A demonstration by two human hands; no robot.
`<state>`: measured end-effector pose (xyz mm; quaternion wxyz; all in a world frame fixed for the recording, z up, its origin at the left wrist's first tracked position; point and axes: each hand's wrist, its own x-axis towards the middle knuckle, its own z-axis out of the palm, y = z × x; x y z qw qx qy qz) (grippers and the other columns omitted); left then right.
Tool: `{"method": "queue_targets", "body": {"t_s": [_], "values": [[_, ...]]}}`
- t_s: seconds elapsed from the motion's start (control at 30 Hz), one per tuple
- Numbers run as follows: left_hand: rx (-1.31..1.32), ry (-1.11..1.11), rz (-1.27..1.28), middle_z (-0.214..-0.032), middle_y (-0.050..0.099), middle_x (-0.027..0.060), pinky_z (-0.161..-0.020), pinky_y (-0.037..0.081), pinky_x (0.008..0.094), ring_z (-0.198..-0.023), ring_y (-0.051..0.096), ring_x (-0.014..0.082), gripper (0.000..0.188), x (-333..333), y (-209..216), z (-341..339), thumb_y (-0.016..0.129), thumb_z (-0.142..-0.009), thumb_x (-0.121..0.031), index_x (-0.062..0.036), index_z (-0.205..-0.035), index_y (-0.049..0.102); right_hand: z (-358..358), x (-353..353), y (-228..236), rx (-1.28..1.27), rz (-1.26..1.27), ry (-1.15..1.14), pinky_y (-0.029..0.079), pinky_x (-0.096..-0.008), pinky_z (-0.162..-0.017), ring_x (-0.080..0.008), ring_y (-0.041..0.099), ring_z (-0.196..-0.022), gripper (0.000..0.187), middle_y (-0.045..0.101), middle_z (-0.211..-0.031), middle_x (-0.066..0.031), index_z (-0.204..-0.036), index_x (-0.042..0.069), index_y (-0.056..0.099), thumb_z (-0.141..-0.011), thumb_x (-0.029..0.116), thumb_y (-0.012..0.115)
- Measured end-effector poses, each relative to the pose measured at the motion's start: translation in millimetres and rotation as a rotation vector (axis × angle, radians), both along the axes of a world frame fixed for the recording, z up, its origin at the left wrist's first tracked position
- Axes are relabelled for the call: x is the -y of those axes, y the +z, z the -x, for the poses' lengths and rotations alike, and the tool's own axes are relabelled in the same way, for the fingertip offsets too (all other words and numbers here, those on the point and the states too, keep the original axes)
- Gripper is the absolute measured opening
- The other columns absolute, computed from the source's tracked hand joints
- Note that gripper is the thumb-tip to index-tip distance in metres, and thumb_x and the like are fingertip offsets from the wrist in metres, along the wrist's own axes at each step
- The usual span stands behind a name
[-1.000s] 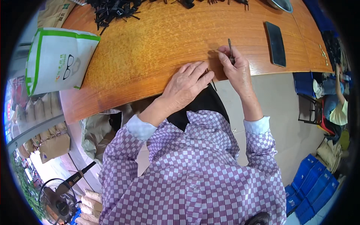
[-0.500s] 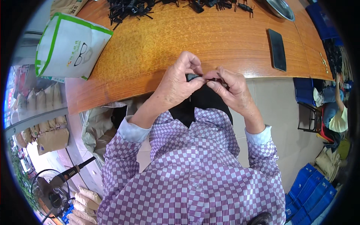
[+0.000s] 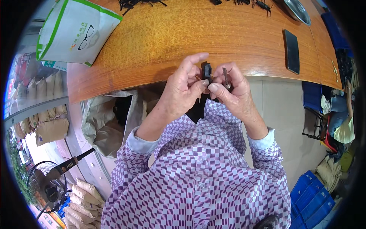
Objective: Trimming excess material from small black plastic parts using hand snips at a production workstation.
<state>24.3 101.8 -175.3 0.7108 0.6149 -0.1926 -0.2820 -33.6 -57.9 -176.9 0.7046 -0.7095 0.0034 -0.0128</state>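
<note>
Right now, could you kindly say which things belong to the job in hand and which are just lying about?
In use:
- black part, between left hand and right hand
- slim metal tool, in the right
- likely, dark pieces

Likely lying about:
- phone
- white-green bag
- metal bowl

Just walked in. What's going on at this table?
A person in a checked shirt has a small black part at the fingertips of the left hand and right hand. The right hand also holds a slim metal tool, perhaps a screwdriver. On the table lie more black parts, a smartphone and a metal bowl.
</note>
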Motion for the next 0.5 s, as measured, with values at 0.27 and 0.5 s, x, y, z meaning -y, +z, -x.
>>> {"method": "queue_targets", "body": {"t_s": [0.27,0.5], "values": [[0.183,-0.025,-0.085,-0.100,0.059,0.0074,-0.072,0.051,0.0238,-0.083,0.059,0.0123,0.045,-4,-9,12,0.055,-0.086,0.008,-0.0023,-0.126,0.037,-4,-10,-18,-0.178,-0.208,0.003,0.039,-0.0194,-0.054,-0.0038,0.047,-0.061,0.020,0.048,-0.070,0.0039,-0.094,0.005,0.049,-0.086,0.014,0.065],[0.148,0.037,-0.143,-0.096,0.058,0.0068,-0.069,0.051,0.0222,-0.081,0.060,0.0109,0.042,-12,-12,13,0.057,-0.086,0.006,-0.0028,-0.122,0.039,7,-20,-13,-0.220,-0.307,-0.018,0.032,-0.0171,-0.047,-0.0027,0.040,-0.054,0.016,0.046,-0.067,0.0040,-0.101,0.005,0.050,-0.095,0.020,0.052]]}}
